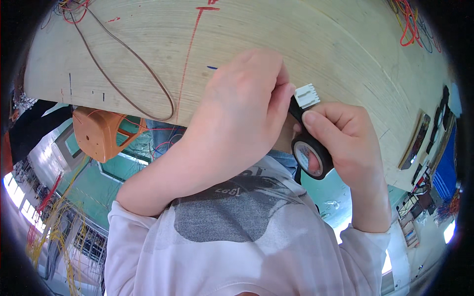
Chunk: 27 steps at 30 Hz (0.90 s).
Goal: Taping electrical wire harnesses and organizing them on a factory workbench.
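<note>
My left hand [247,93] is closed in a pinch, with its thumb tip at the edge of a white plastic connector [306,95]. What lies inside that pinch is hidden by the hand. A strip of black tape runs down from beside the connector to a roll of black tape [324,163]. My right hand [345,130] is closed on this tape, its thumb pressing the strip just below the connector. The roll hangs under the right hand, and a fingertip shows through its core.
A brown cable [123,93] loops across the wooden table [148,29] at left. Coloured wires [410,22] lie at the far right corner, more [74,7] at far left. An orange stool [96,135] stands below the table's left edge. A dark strip-like object [414,140] lies at right.
</note>
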### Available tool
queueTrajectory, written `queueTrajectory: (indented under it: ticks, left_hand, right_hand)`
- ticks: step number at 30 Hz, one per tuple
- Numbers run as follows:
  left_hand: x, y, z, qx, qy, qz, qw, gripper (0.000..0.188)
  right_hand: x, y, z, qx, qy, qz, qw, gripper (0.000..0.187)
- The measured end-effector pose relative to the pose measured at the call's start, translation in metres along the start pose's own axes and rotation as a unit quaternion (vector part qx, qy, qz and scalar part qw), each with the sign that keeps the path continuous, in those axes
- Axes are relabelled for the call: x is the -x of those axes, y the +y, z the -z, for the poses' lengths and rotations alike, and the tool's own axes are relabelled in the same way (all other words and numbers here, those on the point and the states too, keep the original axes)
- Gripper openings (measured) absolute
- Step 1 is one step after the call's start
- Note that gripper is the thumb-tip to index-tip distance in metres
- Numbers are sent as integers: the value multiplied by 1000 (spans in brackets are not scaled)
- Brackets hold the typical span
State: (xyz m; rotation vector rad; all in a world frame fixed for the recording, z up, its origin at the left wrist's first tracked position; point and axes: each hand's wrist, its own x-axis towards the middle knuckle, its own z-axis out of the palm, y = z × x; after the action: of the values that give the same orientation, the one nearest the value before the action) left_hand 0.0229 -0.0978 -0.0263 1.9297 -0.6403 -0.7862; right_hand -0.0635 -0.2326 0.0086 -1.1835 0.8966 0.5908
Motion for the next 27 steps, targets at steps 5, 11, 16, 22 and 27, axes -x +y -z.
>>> queueTrajectory:
  ticks: [5,11,16,22,27]
  left_hand:
    - [-1,2,-1,-8,4,6,1000,11]
    - [0,0,-5,-48,33,-29,998,11]
    - [-1,-1,-8,-68,53,-52,995,10]
    - [-1,-1,-8,-75,56,-65,993,10]
    - [-1,0,-8,-51,44,-25,997,9]
  right_hand:
    - [-4,0,1,33,0,-13,999,21]
    - [-3,0,-1,34,6,-11,999,21]
    - [0,9,-3,16,37,53,998,20]
    - [3,7,-5,0,54,76,996,20]
    - [6,1,-9,24,61,76,995,20]
